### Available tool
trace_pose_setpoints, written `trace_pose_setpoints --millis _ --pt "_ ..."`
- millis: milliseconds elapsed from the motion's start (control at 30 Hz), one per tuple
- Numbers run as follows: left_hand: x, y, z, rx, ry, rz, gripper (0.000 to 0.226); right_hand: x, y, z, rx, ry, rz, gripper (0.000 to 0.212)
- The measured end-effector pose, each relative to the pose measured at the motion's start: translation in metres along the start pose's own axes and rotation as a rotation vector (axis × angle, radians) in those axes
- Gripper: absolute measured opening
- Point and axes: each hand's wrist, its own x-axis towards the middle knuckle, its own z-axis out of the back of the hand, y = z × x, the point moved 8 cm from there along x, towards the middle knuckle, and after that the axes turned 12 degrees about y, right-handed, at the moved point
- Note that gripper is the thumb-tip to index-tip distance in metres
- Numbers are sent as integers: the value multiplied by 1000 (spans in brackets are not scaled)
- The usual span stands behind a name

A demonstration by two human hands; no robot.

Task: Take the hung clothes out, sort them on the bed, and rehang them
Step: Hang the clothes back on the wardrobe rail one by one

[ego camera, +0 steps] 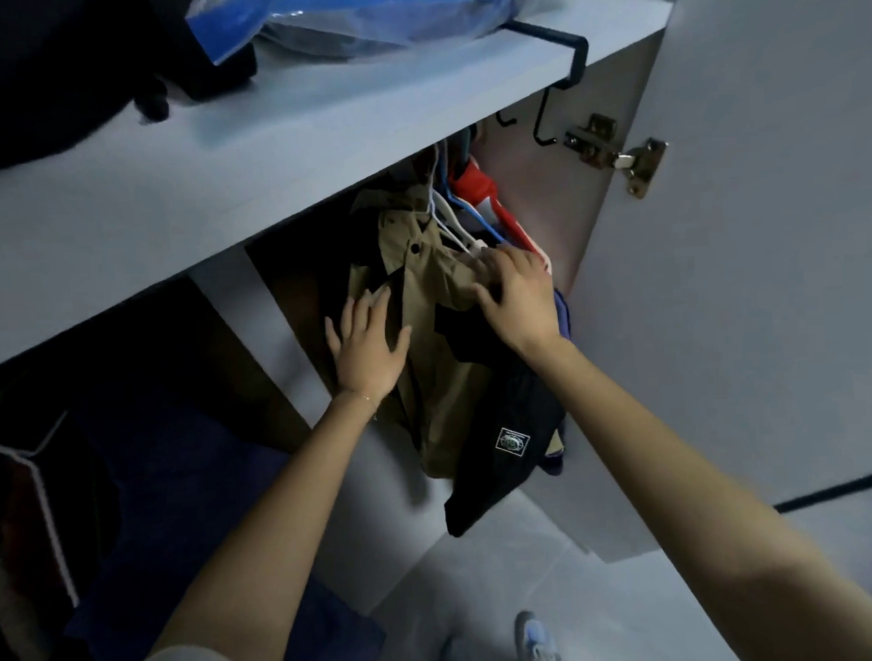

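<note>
Presently, left to right:
- Dark bag (pixel 63 71), far left on top of the wardrobe shelf (pixel 168 192).
- Blue plastic bag (pixel 360 13), on the same shelf, just beside the dark bag.
- Left hand (pixel 370 348): fingers straight and spread, palm flat against the left side of the khaki jacket (pixel 436 380); it grips nothing.
- Khaki jacket: hanging in the wardrobe below the shelf, between the two hands, dark trim down its front.
- White hangers (pixel 449 219): bunched above the jacket's collar, rising under the shelf.
- Red garment (pixel 483 193): hanging just behind the jacket, partly hidden.
- Right hand (pixel 517 296): fingers spread and slightly bent, tips pressing on the jacket's shoulder near the hangers, thumb out to the left; nothing pinched that can be seen.
- Black garment (pixel 509 457): with a small green-and-white patch, hanging below the right wrist against the jacket.
- Shoe (pixel 537 645): on the pale floor, bottom edge.
- Brass hinge (pixel 621 157): on the open wardrobe door (pixel 771 265).
</note>
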Motion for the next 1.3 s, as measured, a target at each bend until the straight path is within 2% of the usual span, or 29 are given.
trace_pose_setpoints --millis 167,300,433,667,767,967,1300 --pt "-9 -44 -33 20 12 -73 64 -54 -38 1 -84 73 -114 60" --pt "-30 -93 -45 35 -23 -154 62 -108 -72 20 -116 64 -195 62" --pt "-57 -145 -67 74 9 -224 62 -164 -111 42 -126 78 -298 64" --pt "-137 -247 -121 94 33 -340 65 -294 -179 97 -149 71 -369 65" --pt "-182 -298 -156 80 84 -409 65 -359 -210 115 -161 84 -407 65" --pt "-267 -394 -216 46 202 -536 61 -479 -286 155 -152 46 -612 65" --pt "-342 -575 -302 53 400 -818 63 -639 -392 229 -168 -88 -924 67"
